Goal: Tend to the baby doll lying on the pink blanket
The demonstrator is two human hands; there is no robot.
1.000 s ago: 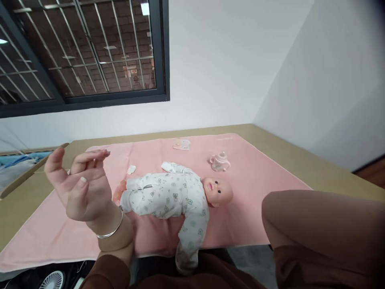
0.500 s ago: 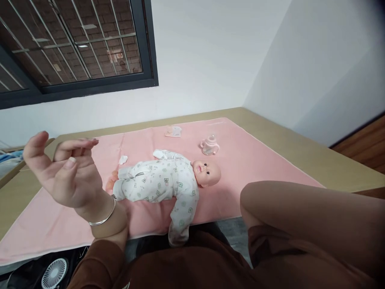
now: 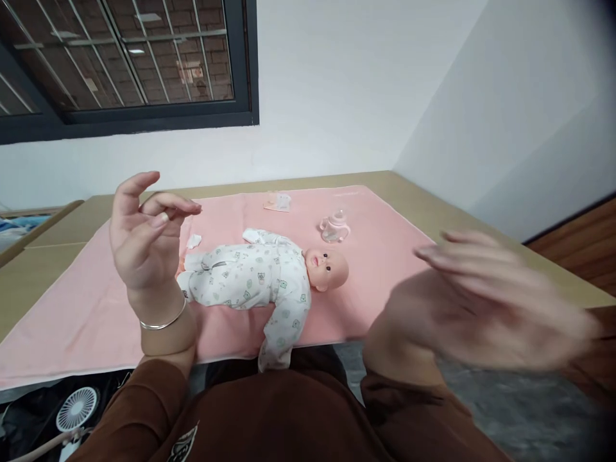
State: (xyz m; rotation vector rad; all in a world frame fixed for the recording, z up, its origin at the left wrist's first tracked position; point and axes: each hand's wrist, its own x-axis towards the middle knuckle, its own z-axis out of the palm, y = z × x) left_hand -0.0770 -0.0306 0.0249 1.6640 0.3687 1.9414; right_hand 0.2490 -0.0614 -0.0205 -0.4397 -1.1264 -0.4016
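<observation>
A baby doll [image 3: 250, 276] in a white patterned sleepsuit lies on its back on a pink mat [image 3: 81, 321], its head to the right. One of its sleeves hangs over the mat's near edge. My left hand [image 3: 149, 231], with a bracelet at the wrist, is raised above the doll's feet, fingers apart and curved, holding nothing. On the right, my right hand [image 3: 491, 301] is up off the mat, blurred by motion, its fingers stretched out and nothing visible in it. Past the doll's head stands a clear baby bottle [image 3: 335, 227] with pink handles.
A small printed packet [image 3: 278, 202] lies near the mat's far edge, and a crumpled white scrap [image 3: 194, 241] lies near the doll's feet. A white fan [image 3: 77, 409] is at the lower left. Walls and a barred window [image 3: 135, 58] stand behind the wooden surface [image 3: 62, 224].
My right hand has come into view at the right, where only the forearm showed. My left hand has moved right and up. The view has shifted slightly; the doll lies as before.
</observation>
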